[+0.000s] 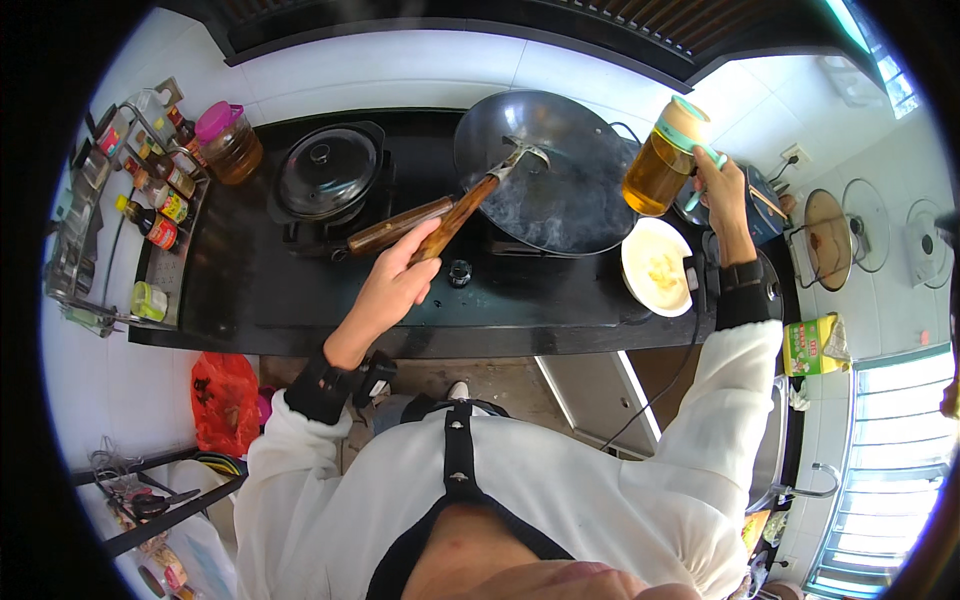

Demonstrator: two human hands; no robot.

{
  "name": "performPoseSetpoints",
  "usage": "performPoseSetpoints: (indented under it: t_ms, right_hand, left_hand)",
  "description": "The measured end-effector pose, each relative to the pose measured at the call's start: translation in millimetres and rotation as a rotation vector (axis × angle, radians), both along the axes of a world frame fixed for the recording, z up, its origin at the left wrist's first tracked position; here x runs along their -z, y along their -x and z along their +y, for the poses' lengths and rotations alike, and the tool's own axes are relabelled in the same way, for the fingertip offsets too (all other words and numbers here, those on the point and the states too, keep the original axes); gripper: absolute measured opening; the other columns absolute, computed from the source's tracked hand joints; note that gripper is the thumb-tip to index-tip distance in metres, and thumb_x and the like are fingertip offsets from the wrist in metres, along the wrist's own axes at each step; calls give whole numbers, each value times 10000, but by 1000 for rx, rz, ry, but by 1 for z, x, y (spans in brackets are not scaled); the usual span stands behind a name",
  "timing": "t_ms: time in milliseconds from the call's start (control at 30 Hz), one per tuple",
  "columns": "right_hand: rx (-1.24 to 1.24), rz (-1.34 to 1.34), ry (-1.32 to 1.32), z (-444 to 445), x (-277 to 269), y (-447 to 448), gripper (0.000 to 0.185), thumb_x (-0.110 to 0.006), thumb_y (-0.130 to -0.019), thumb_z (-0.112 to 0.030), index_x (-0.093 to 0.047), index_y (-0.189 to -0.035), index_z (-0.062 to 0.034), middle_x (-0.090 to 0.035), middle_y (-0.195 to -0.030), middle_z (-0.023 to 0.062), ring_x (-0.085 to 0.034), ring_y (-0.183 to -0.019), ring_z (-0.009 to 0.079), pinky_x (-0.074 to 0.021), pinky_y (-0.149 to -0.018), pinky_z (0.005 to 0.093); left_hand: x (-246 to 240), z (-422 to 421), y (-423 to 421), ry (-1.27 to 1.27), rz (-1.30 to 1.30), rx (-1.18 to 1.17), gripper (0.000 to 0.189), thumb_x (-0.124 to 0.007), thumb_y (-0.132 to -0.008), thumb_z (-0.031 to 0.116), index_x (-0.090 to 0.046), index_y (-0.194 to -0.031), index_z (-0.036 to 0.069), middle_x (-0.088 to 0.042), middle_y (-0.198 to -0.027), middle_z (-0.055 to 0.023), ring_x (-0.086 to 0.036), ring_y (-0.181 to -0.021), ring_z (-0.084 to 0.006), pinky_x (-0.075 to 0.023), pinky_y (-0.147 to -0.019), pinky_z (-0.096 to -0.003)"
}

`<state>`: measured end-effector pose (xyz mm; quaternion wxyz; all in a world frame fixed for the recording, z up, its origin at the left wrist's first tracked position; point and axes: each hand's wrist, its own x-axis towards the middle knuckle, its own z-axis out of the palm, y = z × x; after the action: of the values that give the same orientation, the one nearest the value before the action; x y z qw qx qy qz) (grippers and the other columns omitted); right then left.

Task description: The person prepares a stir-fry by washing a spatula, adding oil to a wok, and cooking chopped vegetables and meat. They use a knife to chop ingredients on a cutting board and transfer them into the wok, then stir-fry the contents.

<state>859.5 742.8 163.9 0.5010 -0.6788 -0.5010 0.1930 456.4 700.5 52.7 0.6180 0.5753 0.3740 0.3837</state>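
Observation:
A wooden-handled spatula point(466, 208) is gripped in my left hand point(396, 279), its metal head over the inside of a dark wok point(555, 202). Thin steam or smoke rises in the wok, which rests on the stove with its wooden handle point(401, 225) towards the left. My right hand point(718, 180) holds an oil pot point(660, 169) by its mint-green handle. Amber oil shows through its clear body, and it is tilted at the wok's right rim. Below it, a white bowl point(632, 259) with pale yellow food point(664, 270) stands on the counter.
Left of the wok, a lidded black pot point(328, 171) sits on another burner. A jar with a pink lid point(229, 146) and a rack of seasoning bottles point(161, 191) line the left wall. A dark cable point(679, 375) hangs over the counter's front edge, near an open cabinet door point(592, 390).

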Motion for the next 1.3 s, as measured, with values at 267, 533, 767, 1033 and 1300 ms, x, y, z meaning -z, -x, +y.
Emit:
performPoseSetpoints:
  t_ms: [267, 533, 767, 1033, 1300]
  right_hand:
    - [-18, 40, -15, -54, -11, 17, 218, -561, -867, -281, -509, -802, -79, -428, -567, -60, -399, -482, 13, -239, -398, 150]
    - [-236, -270, 171, -63, -11, 18, 239, -607, -840, -245, -542, -756, -31, -421, -550, -41, -353, -490, 30, -279, -437, 189]
    - [-112, -159, 204, -67, -12, 26, 195, -590, -846, -199, -532, -738, -47, -438, -555, -40, -363, -484, 28, -263, -436, 190]
    - [-84, -50, -27, -72, -23, 52, 172, -539, -883, -233, -526, -776, -98, -428, -599, -77, -356, -497, -1, -245, -432, 155]
    - [-323, 89, -182, -36, -58, 165, 211, -549, -878, -278, -519, -878, -70, -403, -541, -50, -340, -463, 13, -196, -391, 153]
  left_hand:
    - [28, 27, -56, -54, 52, -25, 509, -503, -810, 106, -371, -1293, 15, -457, -604, 2, -408, -480, -67, -360, -456, -233]
    - [29, 22, -41, 4, -42, -47, 504, -514, -818, 90, -366, -1294, 16, -445, -642, 14, -400, -487, -57, -363, -456, -208]
    - [46, 30, -47, -51, 107, -87, 468, -536, -802, 147, -427, -1242, 36, -573, -733, -86, -544, -585, -152, -438, -560, -280]
    - [59, 34, -90, -341, 319, -196, 409, -555, -777, 173, -445, -1147, 38, -574, -1001, -203, -559, -947, -373, -460, -776, -425]
    - [31, 12, -65, -264, 328, 236, 775, -474, -808, 473, -112, -1397, 122, -551, -1044, -257, -556, -929, -404, -439, -819, -427]
